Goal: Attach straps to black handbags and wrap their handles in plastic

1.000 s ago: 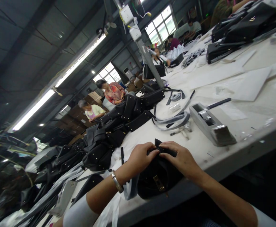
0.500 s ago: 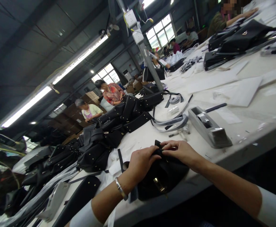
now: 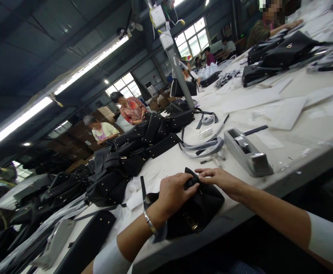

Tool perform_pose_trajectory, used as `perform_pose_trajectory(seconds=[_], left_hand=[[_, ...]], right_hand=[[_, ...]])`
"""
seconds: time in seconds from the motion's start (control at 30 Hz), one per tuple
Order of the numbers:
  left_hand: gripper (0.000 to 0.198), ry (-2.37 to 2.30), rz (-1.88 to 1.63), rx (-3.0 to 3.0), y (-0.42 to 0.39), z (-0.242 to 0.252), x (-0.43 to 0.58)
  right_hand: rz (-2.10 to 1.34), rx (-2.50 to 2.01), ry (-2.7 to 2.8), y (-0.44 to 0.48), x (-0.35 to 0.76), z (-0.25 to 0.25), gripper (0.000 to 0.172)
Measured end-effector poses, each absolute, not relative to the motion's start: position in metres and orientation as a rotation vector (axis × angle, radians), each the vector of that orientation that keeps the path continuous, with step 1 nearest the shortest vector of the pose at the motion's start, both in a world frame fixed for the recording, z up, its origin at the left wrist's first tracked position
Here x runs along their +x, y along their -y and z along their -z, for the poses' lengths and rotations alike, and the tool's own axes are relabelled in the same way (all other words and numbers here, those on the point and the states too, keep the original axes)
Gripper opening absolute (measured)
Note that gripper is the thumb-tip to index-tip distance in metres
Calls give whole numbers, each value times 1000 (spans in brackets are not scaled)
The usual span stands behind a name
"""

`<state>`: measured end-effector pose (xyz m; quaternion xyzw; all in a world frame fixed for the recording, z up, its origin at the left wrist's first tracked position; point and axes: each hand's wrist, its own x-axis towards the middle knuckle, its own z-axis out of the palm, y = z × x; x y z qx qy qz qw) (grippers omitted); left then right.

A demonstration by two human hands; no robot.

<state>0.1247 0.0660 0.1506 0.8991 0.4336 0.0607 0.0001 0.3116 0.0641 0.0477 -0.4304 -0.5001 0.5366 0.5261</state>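
A black handbag [image 3: 209, 199] with a gold-coloured clasp lies at the near edge of the white table, its top turned towards my hands. My left hand [image 3: 173, 196] is closed on the bag's upper edge, thumb and fingers pinching the black material. My right hand [image 3: 222, 182] is at the right side of that edge, fingers stretched out and slightly apart, the tips touching or very close to the material. What lies under the fingertips is hidden. Beyond the hands stands a grey tape dispenser [image 3: 247, 152].
A heap of black bags [image 3: 109, 186] spreads along the left. Wrapped straps [image 3: 203, 146] lie past the hands. A second dispenser [image 3: 54, 243] stands at lower left. A metal post [image 3: 180, 78] with sockets rises from the table. White sheets [image 3: 283, 112] lie right; several co-workers are farther back.
My right hand's fingers have loosened from their pinch and straightened, while the left keeps its hold. A black flap of the bag shows more between the hands. The view has shifted slightly.
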Motion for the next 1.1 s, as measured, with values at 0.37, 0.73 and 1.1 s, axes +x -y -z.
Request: perform_pose_trajectory(seconds=[0.37,0.73,1.1], left_hand=[[26,-1366,-271,2676,-58,-148,113],[25,-1380,-294,2654,-62,-141,112],[48,-1518,-233,1734,-80,-157,127]], right_hand=[[-832,-1401,1104,-51,364,16,31],[-401,-1211,1539,-36,315,-27,28],[-972,-1081,1417,-56,301,-41,13]])
